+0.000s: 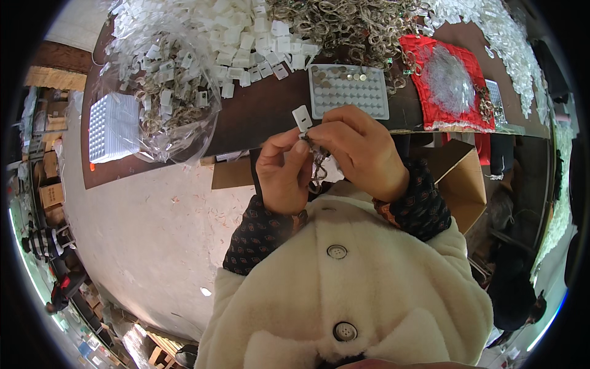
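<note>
My left hand and my right hand meet close in front of my chest, above the table's near edge. Together they pinch a small white plastic tag with a thin metal chain that dangles between the fingers. My right hand's fingers curl over the top of the piece; my left thumb and forefinger press on it from the left. Just beyond my hands lies a white tray with round pockets, a few of its far pockets filled with small metal discs.
On the dark brown table are a heap of white tags, a tangle of metal chains, a clear bag of mixed pieces, a white grid block and a red cloth. A cardboard box stands at right.
</note>
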Demonstrator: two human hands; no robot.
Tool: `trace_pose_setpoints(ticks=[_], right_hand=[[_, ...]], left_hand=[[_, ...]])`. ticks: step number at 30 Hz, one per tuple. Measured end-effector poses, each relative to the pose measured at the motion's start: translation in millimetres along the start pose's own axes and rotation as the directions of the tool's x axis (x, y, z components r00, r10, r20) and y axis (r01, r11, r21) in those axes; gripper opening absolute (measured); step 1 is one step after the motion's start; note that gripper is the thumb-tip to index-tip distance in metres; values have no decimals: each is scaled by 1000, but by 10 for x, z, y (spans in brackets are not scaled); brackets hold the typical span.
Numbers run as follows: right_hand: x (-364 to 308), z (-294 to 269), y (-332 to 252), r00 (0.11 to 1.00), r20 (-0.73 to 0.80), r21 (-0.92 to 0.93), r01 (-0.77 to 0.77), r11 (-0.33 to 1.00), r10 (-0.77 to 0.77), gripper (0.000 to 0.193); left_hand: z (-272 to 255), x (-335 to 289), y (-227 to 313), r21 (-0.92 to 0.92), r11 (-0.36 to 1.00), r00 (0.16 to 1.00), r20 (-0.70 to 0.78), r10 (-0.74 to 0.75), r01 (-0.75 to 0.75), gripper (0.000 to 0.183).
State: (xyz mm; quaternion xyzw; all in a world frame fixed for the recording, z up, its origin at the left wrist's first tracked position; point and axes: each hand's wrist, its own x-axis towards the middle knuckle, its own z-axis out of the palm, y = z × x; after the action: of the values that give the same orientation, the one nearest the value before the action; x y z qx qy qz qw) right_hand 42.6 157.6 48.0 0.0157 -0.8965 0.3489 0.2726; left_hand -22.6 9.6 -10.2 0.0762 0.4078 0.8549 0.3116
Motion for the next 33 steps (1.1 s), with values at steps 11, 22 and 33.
trace_pose_setpoints(ticks=[11, 22, 33], right_hand=[[-19, 89, 150, 998, -48, 110, 47, 993, -42, 22], [132, 217, 586, 971, -204, -358, -190, 914, 122, 20], [38, 195, 248, 975, -136, 57, -172, 983, 178, 13]], left_hand=[[-56, 42, -40, -102, 982, 987, 20, -160, 161, 16], [-81, 149, -16, -137, 973, 980, -47, -192, 184, 16], [-67, 112, 21, -181, 964, 979, -21, -204, 197, 15]])
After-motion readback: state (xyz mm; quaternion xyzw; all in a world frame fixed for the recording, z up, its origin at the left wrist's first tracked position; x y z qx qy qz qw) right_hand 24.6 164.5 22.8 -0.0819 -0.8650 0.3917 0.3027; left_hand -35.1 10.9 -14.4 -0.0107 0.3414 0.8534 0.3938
